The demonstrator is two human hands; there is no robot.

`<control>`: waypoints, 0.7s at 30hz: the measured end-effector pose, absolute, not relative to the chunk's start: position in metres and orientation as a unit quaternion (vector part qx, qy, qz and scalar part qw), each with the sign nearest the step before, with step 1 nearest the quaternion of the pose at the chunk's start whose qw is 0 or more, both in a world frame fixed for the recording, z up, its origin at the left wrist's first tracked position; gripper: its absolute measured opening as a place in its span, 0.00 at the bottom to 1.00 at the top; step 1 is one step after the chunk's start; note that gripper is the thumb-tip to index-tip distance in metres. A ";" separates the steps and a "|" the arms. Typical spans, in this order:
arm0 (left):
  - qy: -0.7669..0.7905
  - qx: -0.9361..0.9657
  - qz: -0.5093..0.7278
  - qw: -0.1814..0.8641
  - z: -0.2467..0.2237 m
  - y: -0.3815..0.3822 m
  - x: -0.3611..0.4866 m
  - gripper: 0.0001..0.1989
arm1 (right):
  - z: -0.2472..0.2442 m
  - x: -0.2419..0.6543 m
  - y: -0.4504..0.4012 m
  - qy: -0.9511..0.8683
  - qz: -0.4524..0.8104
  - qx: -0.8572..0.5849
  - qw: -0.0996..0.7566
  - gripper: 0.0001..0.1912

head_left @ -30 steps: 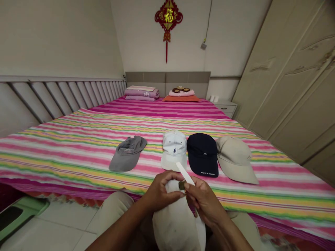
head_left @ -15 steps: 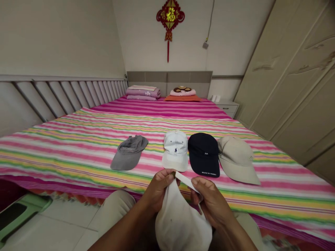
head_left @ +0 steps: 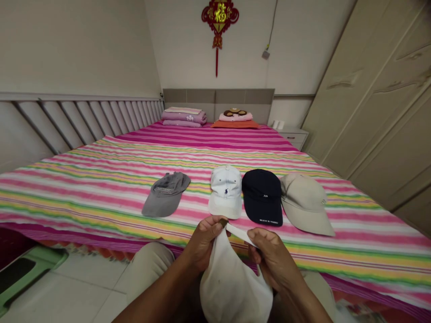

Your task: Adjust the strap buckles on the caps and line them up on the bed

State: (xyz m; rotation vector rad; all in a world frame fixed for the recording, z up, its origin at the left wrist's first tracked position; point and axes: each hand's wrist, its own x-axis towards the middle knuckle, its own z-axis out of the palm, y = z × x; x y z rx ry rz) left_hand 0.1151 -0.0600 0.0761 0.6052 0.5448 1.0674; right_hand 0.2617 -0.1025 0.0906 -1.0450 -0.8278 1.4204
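Observation:
A cream baseball cap [head_left: 235, 287] hangs between my hands over my lap, its back opening and strap turned up. My left hand [head_left: 206, 242] pinches the buckle end of the strap, where a small brass-coloured piece shows. With thumb and fingers, my right hand [head_left: 269, 253] grips the other part of the strap. Beyond them on the bed lie a grey cap [head_left: 166, 195], a white cap [head_left: 225, 193] with a small dark emblem, a navy cap [head_left: 262, 197] with lettering on its brim, and a beige cap [head_left: 306, 204]. The held cap's brim is out of sight.
A striped sheet [head_left: 101, 179] covers the bed. Folded purple bedding [head_left: 184, 118] and a pink-and-orange stack [head_left: 235, 120] sit by the headboard [head_left: 242, 98]. At lower left stands a green stool [head_left: 40, 269]; a wardrobe [head_left: 377, 112] is on the right.
Both hands keep their hold on the cap's strap, with only a slight shift of the right fingers. The view has tipped a little, so the bed sits slightly higher.

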 end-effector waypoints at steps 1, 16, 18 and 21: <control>0.252 0.282 0.491 0.784 0.077 -0.060 0.115 0.15 | 0.091 0.262 -0.102 -0.353 0.603 -0.444 0.561 0.19; 0.289 0.352 0.492 0.742 0.080 -0.061 0.108 0.14 | 0.092 0.262 -0.105 -0.381 0.622 -0.435 0.528 0.16; 0.295 0.365 0.493 0.733 0.081 -0.062 0.108 0.14 | 0.095 0.264 -0.104 -0.405 0.613 -0.438 0.519 0.15; 0.292 0.387 0.494 0.722 0.083 -0.063 0.108 0.13 | 0.101 0.267 -0.101 -0.444 0.598 -0.438 0.503 0.13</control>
